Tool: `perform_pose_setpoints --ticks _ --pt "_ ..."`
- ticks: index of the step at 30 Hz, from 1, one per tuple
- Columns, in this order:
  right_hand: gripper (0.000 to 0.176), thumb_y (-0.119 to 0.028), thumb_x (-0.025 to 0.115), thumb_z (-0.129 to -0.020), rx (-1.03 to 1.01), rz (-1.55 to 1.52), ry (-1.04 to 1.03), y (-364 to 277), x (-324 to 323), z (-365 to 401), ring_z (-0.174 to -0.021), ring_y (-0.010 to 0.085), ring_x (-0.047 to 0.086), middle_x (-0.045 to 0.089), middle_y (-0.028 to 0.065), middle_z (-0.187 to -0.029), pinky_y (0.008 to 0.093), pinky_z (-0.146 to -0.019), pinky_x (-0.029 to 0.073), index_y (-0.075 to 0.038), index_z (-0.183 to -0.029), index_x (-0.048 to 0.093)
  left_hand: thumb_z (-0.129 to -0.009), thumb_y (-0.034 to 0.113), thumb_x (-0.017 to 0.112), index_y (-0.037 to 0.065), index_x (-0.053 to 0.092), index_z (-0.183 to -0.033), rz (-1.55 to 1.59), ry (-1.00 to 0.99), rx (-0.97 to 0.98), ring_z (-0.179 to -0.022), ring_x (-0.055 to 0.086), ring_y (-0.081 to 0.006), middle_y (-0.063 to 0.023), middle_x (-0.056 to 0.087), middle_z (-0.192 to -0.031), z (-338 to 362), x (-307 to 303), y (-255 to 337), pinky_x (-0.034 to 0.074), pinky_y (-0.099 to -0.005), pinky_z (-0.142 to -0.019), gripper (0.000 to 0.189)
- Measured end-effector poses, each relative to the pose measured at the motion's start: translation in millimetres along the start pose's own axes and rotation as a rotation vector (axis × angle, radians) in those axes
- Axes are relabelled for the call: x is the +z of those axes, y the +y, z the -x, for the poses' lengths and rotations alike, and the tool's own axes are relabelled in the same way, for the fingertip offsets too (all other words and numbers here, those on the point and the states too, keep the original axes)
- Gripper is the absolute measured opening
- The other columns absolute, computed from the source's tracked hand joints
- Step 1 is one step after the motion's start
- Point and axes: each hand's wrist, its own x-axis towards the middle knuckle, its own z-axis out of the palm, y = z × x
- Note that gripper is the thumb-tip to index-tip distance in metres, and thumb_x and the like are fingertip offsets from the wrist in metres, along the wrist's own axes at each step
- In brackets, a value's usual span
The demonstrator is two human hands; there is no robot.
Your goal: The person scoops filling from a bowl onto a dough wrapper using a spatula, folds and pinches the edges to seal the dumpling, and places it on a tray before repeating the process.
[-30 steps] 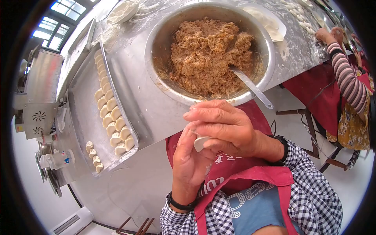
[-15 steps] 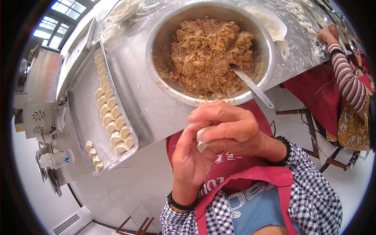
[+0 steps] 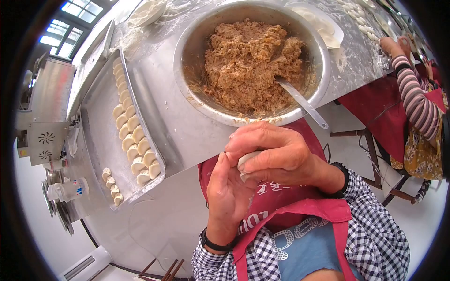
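A pale dough dumpling shows between my two hands, in front of the bowl's near rim; most of it is covered by fingers. Curled over it from the right is my right hand, closed with the fingers bent around the dough. My left hand presses against it from the left, thumb side up, its other fingers partly hidden. Just beyond my hands stands a large metal bowl of brown minced filling. A metal spoon is stuck in the filling, its handle resting over the rim.
To the left lies a metal tray with rows of dumplings. A white dish of wrappers sits behind the bowl at right. Flour dusts the metal table. At far right, a co-worker's hands work over dough pieces.
My hands stay in the same place while the fingers shift and squeeze around the dumpling. The dough between them looks more rounded. The co-worker's hands have moved slightly.
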Motion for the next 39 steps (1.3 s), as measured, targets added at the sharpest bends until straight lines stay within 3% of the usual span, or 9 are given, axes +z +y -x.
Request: perform_pose_setpoints --ticks 3,7,9,14,17,20,28,36,39 --pt "0.013 -0.008 0.071 -0.065 0.003 0.027 0.003 -2 1 -1 -0.093 0.0308 0.059 0.061 0.0133 -0.1 0.0387 -0.077 0.048 -0.003 -0.072 0.061 -0.096 0.037 0.027 -0.008 0.037 -0.125 0.043 -0.101 -0.016 -0.112 0.05 -0.0283 -0.018 0.049 -0.122 0 -2 1 0.042 -0.042 -0.093 0.055" --pt "0.013 -0.007 0.071 -0.064 -0.036 0.045 0.009 2 2 0 -0.094 0.0307 0.058 0.061 0.0133 -0.101 0.0384 -0.076 0.048 -0.003 -0.071 0.061 -0.096 0.037 0.028 -0.007 0.039 -0.124 -0.033 0.003 0.002 -0.109 0.051 -0.0286 -0.0178 0.05 -0.12 0 1 -1 0.043 -0.0422 -0.092 0.054" --pt "0.014 -0.004 0.067 -0.058 -0.021 0.054 0.047 0 4 -1 -0.092 0.0274 0.059 0.06 0.0098 -0.096 0.0367 -0.076 0.048 -0.003 -0.067 0.056 -0.096 0.038 0.028 -0.007 0.039 -0.124 -0.035 0.01 0.003 -0.109 0.052 -0.0287 -0.0177 0.05 -0.12 0 0 -1 0.043 -0.0423 -0.092 0.054" --pt "0.015 -0.004 0.068 -0.058 -0.007 0.07 0.067 -3 6 -2 -0.094 0.0279 0.058 0.06 0.0103 -0.096 0.0368 -0.077 0.048 -0.003 -0.066 0.055 -0.096 0.037 0.028 -0.005 0.041 -0.124 -0.055 -0.154 -0.001 -0.11 0.051 -0.0291 -0.0175 0.05 -0.12 0 -4 0 0.042 -0.0432 -0.093 0.053" --pt "0.016 -0.004 0.068 -0.057 -0.046 0.099 0.05 -1 3 -2 -0.094 0.0281 0.057 0.06 0.0109 -0.098 0.0371 -0.078 0.048 -0.002 -0.067 0.056 -0.096 0.037 0.028 -0.005 0.041 -0.124 -0.058 -0.027 0.014 -0.112 0.05 -0.0294 -0.0173 0.049 -0.121 0 5 -1 0.042 -0.0434 -0.093 0.052" --pt "0.016 -0.005 0.068 -0.057 -0.039 0.113 0.08 -3 2 -2 -0.094 0.0282 0.057 0.06 0.0109 -0.098 0.0368 -0.077 0.048 -0.002 -0.067 0.056 -0.097 0.037 0.027 -0.001 0.04 -0.127 -0.078 -0.072 -0.017 -0.111 0.049 -0.0211 -0.0113 0.049 -0.123 2 4 0 0.041 -0.0359 -0.091 0.05" --pt "0.02 -0.009 0.072 -0.061 -0.067 0.086 0.012 1 1 -1 -0.095 0.0313 0.058 0.061 0.0132 -0.1 0.0384 -0.078 0.048 -0.003 -0.075 0.06 -0.096 0.037 0.027 0.0 0.037 -0.129 -0.091 -0.112 -0.005 -0.113 0.047 -0.0202 -0.0103 0.047 -0.125 1 5 0 0.04 -0.0358 -0.093 0.05" --pt "0.012 -0.006 0.065 -0.06 -0.018 0.145 0.089 -4 6 -4 -0.09 0.0267 0.058 0.061 0.0099 -0.096 0.0349 -0.074 0.048 -0.002 -0.066 0.056 -0.097 0.036 0.026 0.001 0.036 -0.13 -0.087 -0.148 -0.028 -0.114 0.046 -0.0199 -0.0089 0.046 -0.126 1 3 1 0.041 -0.0352 -0.092 0.049" --pt "0.013 -0.006 0.066 -0.06 -0.065 0.145 0.051 -2 2 -3 -0.09 0.0267 0.058 0.061 0.0099 -0.097 0.0351 -0.075 0.048 -0.002 -0.069 0.057 -0.096 0.039 0.027 -0.003 0.035 -0.129 -0.1 -0.055 -0.005 -0.115 0.048 -0.0282 -0.016 0.046 -0.126 1 5 -1 0.04 -0.0435 -0.095 0.054"
